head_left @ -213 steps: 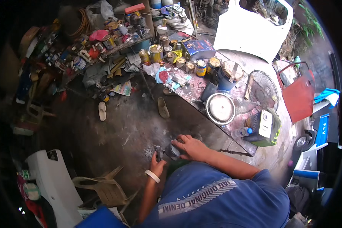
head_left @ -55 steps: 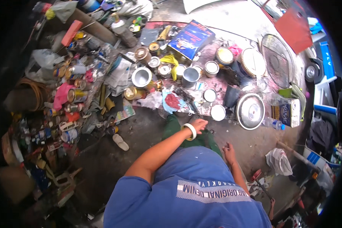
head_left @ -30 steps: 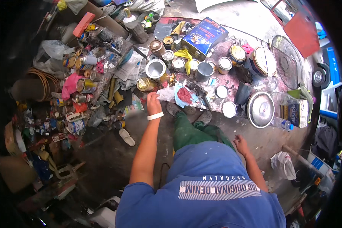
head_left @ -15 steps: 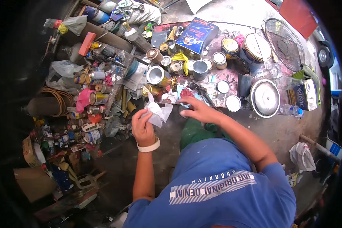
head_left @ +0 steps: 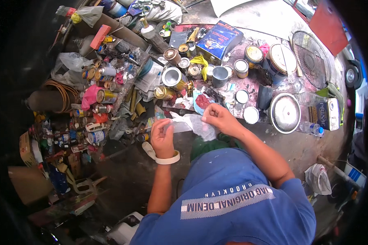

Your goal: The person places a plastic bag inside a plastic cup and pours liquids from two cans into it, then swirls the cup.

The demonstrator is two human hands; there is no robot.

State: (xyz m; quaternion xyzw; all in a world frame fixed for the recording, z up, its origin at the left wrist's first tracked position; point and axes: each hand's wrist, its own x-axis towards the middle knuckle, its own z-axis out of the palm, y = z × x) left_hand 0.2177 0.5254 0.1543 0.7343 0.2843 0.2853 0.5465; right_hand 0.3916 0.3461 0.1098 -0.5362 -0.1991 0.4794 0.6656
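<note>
1. We hold one crumpled, translucent white thin sheet (head_left: 202, 127) between the two hands, above the near edge of the table (head_left: 249, 84).
2. Our left hand (head_left: 162, 141) has its thumb and fingertips drawn close together at the sheet's left end. A broad off-white wristband (head_left: 167, 158) encircles the wrist.
3. Our right hand (head_left: 220, 118) pinches the sheet's upper right part narrowly between thumb and fingers; the loose, bunched portion hangs below and to the left of these fingers.
4. Just beyond the right hand, on the table, we find a light-blue sheet bearing a dark-red smear (head_left: 201, 102).
5. Beyond the left hand, we locate a gold cylindrical metal can (head_left: 164, 93) lying tilted and, farther out, an open silver-grey metal can (head_left: 172, 76).
6. Straight out past the right hand, we note an upright grey cylindrical cup (head_left: 220, 76).
7. To the right of the right hand, we observe a small round white lid (head_left: 251, 115), then a large round silver metal lid (head_left: 285, 113).
8. Beside the left hand, lower down on the dark floor (head_left: 124, 173), we see part of an off-white shoe (head_left: 147, 149).
</note>
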